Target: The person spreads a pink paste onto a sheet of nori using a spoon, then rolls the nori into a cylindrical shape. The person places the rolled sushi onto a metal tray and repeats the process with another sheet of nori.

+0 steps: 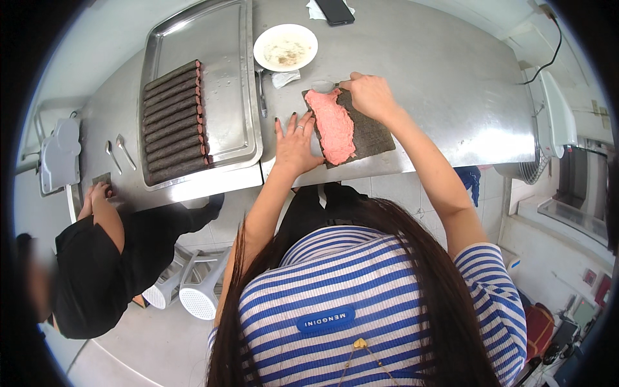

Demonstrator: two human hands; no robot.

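Note:
A dark seaweed sheet [372,134] lies on the steel table [438,71], with pink paste [334,126] spread over its left part. My right hand [369,95] is shut on a metal spoon [324,86] at the sheet's far edge, its bowl touching the top of the paste. My left hand [295,143] lies flat and open on the table, fingertips against the sheet's left edge.
A steel tray [225,71] on the left holds a row of several dark finished rolls [174,122]. A white plate [285,47] with paste residue and a black phone [334,10] lie farther back. Another person in black [103,258] works at the left beside two spoons [118,153]. White stools [193,284] stand below.

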